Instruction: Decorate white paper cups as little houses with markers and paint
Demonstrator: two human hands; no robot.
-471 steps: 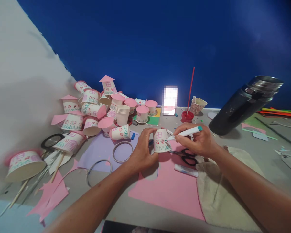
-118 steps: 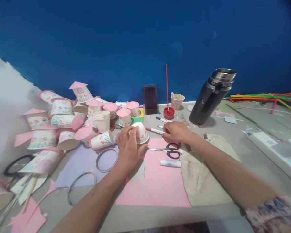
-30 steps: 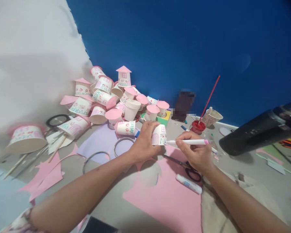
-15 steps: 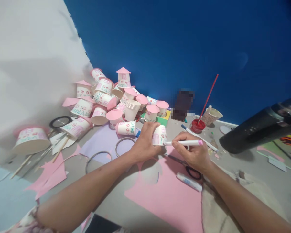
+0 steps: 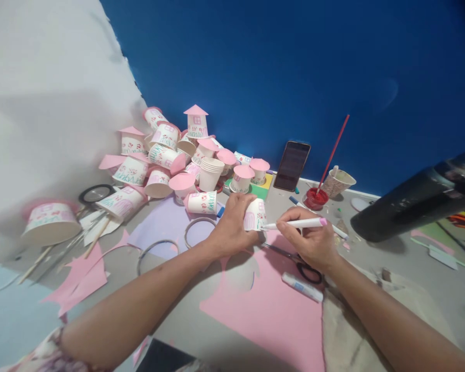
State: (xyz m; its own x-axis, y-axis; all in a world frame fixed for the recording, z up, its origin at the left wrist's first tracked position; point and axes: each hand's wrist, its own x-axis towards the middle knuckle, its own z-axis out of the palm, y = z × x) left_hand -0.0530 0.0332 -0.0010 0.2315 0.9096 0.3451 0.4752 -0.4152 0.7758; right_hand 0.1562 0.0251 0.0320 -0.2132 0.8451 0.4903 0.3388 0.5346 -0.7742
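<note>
My left hand (image 5: pixel 234 227) is closed around a small white paper cup (image 5: pixel 254 215), thumb below and fingers above. Pink and green drawings mark the cup's side. In my right hand (image 5: pixel 312 237) is a white felt-tip pen (image 5: pixel 294 223) with a pink end, its tip touching or very close to the cup's lower side. Beneath my right hand lie scissors (image 5: pixel 308 273), their blades partly hidden. A glue stick (image 5: pixel 302 287) rests on a cut sheet of pink paper (image 5: pixel 271 320) below my hands.
Decorated paper cups with pink cone roofs (image 5: pixel 165 137) are heaped at the left, around a stack of plain cups (image 5: pixel 211 173). A phone (image 5: pixel 292 165) leans on the blue wall. At the right stand a red paint pot (image 5: pixel 315 198) and a black bottle (image 5: pixel 411 199). Bangles (image 5: pixel 199 219) lie left of centre.
The pen has tipped slightly in my right hand, its pink end a little higher. My left hand and the cup stay almost in place.
</note>
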